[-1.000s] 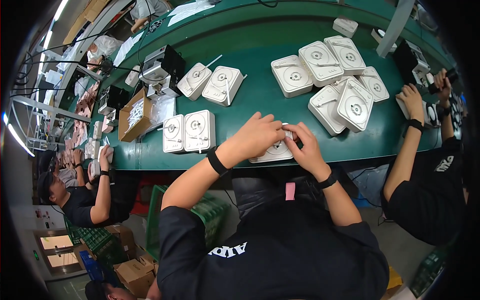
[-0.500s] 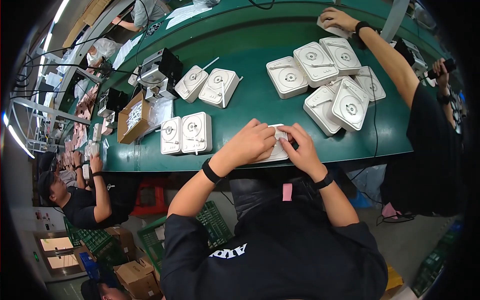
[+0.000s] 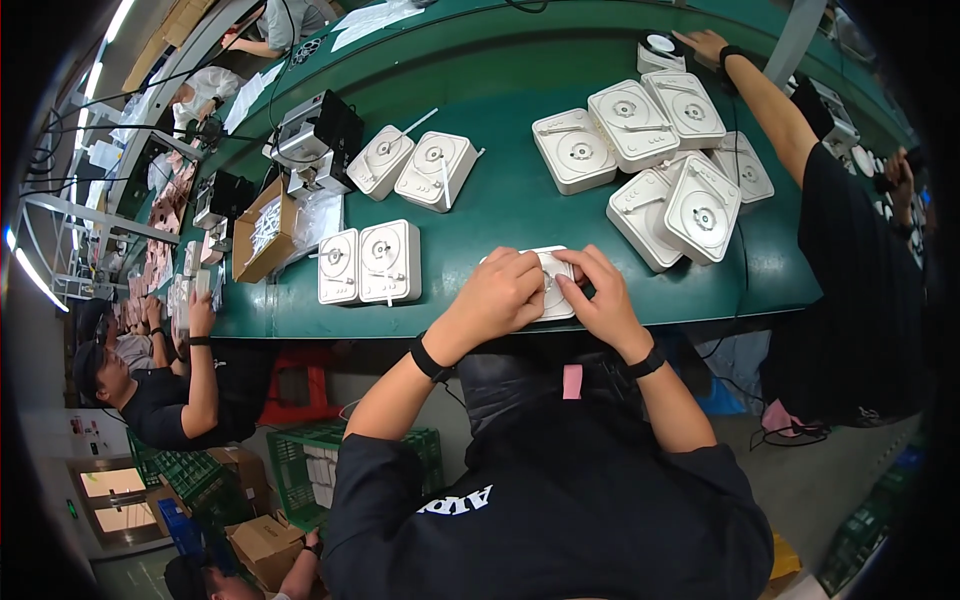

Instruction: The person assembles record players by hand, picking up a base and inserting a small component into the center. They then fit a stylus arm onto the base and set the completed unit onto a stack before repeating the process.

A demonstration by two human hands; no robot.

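Note:
A white unit shaped like a small record player (image 3: 556,300) lies at the table's near edge, partly covered by both my hands. My left hand (image 3: 505,290) is closed over its left side, fingers curled in; whatever they pinch is hidden. On the right side, my right hand (image 3: 603,298) grips the unit, with the thumb on its top and the fingers along the far edge. Two similar white units (image 3: 390,262) stand side by side to the left, each with a white arm. Farther back, two more units (image 3: 436,172) sit tilted, their arms sticking out.
Several white units (image 3: 632,125) are piled at the right. A cardboard box (image 3: 263,230) of white arms stands left, beside a black-and-silver machine (image 3: 318,140). A co-worker's hand (image 3: 703,45) is at the far right, near another white unit (image 3: 660,60). A cable (image 3: 743,250) crosses the right side.
My left hand has shifted slightly over the unit; my right hand has barely moved. The co-worker's hand at the far right has come off a white unit, which now stands beside it.

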